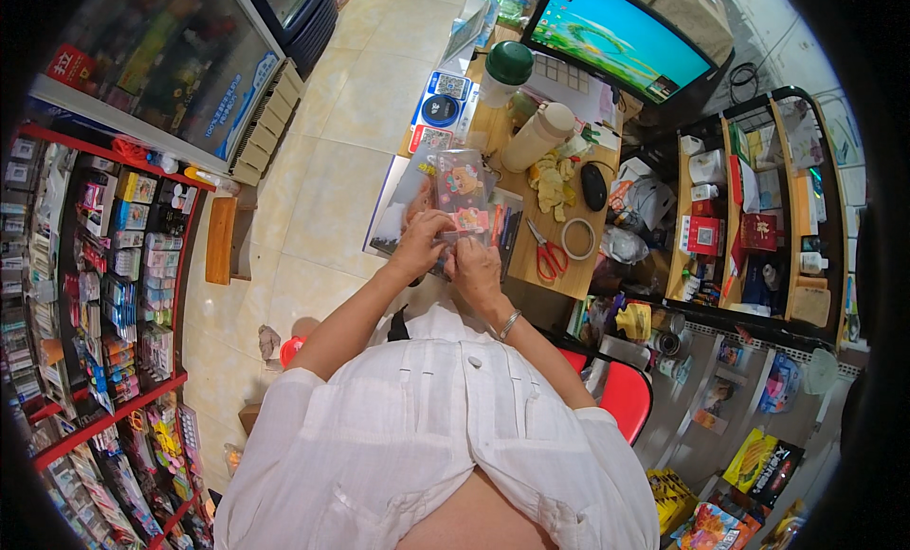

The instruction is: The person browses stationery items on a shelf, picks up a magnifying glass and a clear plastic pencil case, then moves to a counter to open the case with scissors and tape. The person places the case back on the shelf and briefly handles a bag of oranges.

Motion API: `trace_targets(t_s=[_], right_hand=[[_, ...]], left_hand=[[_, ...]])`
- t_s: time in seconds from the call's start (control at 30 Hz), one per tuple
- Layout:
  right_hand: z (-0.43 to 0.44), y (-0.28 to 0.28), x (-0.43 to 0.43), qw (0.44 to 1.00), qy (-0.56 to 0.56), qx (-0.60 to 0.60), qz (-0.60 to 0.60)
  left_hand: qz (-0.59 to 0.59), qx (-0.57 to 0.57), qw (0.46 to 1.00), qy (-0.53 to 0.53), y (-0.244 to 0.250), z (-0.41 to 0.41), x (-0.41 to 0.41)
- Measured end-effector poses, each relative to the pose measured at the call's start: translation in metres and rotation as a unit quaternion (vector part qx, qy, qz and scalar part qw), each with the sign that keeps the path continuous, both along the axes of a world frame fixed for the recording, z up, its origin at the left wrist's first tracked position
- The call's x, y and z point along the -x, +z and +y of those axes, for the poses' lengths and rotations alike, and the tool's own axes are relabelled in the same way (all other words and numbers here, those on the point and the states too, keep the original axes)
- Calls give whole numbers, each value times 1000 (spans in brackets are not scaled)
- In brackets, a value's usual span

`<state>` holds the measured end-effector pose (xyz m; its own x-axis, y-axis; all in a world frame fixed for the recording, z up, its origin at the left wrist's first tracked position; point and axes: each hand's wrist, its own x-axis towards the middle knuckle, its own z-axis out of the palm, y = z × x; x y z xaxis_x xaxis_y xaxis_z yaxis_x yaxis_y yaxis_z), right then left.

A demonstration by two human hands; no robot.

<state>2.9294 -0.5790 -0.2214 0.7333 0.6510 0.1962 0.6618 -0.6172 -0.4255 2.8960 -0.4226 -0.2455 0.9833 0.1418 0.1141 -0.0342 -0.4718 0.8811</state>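
Observation:
A clear plastic package [466, 173] with a pink cartoon figure lies over printed sheets at the desk's near left corner. My left hand [422, 246] pinches its lower left edge, by a pink label [469, 220]. With curled fingers, my right hand [475, 267] grips the same lower edge, close to the left fingertips. The fingers hide what exactly lies between them. To the right of my hands are red-handled scissors [548, 257], blades partly apart, and a roll of tape [578, 239]. Several pens [503, 227] lie just beside the package.
On the wooden desk [530, 266] stand a cream thermos [538, 138] and a green-lidded cup [507, 70]. A crumpled yellow item [552, 184] and a black mouse [593, 186] lie nearby. Beyond is a monitor [618, 38]; shelves [771, 216] rise to the right, a red-framed goods rack [114, 379] left.

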Motion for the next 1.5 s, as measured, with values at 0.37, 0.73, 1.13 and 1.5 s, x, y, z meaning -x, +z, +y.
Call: trace_targets(t_s=[0.37,0.73,1.13,1.5], right_hand=[[-5,-12,-1,998,7,-38,48],[-10,-13,-2,993,19,-80,80],[-25,7,0,957,-60,-172,228],[-71,-16,-20,732,-200,-426,492]], left_hand=[[11,-5,1000,-8,2,0,0],[1,-11,1000,-5,1,1,0],[-3,-13,1000,-5,2,1,1],[9,-28,999,-27,15,-2,5]])
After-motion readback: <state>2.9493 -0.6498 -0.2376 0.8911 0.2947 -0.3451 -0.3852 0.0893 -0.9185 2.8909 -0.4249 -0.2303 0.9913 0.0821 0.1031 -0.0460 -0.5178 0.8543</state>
